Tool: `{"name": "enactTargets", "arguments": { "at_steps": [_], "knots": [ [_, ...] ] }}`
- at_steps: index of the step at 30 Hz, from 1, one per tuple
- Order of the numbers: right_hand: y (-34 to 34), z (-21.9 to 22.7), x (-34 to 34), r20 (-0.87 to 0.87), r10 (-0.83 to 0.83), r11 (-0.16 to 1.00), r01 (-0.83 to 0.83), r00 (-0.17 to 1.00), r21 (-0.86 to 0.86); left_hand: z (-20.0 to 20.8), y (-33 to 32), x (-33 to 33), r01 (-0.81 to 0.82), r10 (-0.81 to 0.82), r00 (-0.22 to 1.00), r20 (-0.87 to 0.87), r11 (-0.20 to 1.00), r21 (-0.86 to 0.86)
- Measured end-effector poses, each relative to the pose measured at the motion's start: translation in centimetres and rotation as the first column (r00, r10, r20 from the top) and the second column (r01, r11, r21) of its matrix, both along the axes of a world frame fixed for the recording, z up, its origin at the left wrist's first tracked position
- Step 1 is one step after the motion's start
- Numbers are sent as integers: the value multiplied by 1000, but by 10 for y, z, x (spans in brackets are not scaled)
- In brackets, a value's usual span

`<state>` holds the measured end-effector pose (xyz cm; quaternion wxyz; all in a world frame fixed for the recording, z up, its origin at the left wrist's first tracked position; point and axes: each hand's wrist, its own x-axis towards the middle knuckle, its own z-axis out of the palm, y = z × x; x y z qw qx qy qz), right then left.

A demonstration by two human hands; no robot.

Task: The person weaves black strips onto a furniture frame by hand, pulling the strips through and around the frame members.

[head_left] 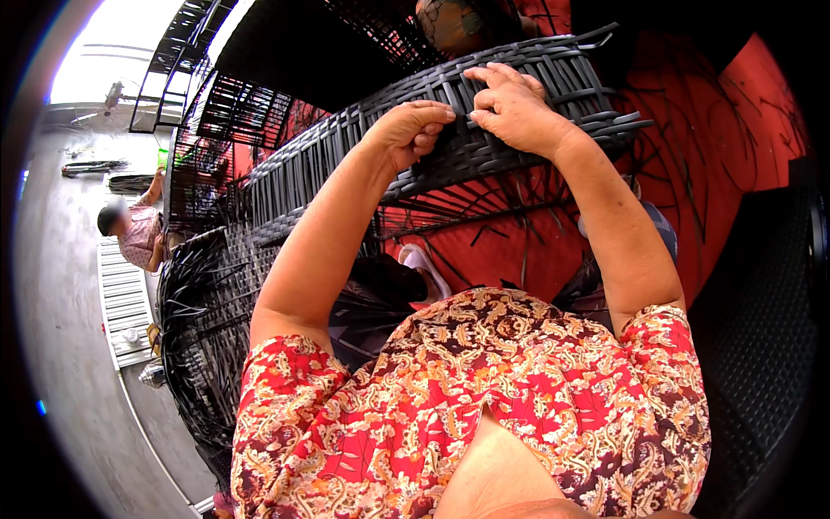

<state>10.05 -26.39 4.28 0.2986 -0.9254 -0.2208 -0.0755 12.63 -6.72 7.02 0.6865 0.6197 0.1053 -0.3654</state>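
A long panel of dark grey woven plastic strips (346, 130) slants across in front of me, rising to the right. My left hand (406, 136) is closed over the middle of it, thumb and forefinger pressed together. What lies in that pinch is too small to make out. Just to its right, my right hand (519, 108) rests over the weave with thumb and forefinger apart and the other fingers partly bent. Loose strip ends stick out past the panel's right end. Below the panel, thin dark strips (467, 197) fan out.
Red floor covering (536, 251) with scattered loose strips lies below and to the right. A black woven piece (229, 320) with bristling ends stands at left. Dark wicker frames (233, 108) rise behind it. A co-worker (134, 229) is at far left, by a white slatted rack (125, 298).
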Motion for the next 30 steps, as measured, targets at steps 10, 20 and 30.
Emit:
{"name": "enactTargets", "arguments": {
  "at_steps": [10,20,30],
  "knots": [
    [2,1,-3,7,-40,995,41,999,-92,24,-15,12,358,-532,834,146,722,592],
    [3,-2,-2,8,-22,996,23,1000,-88,22,-19,30,523,-544,832,-111,701,484],
    [2,2,-3,11,-13,998,13,1000,-62,25,-13,25,435,-472,881,-20,794,424]
  ]
}}
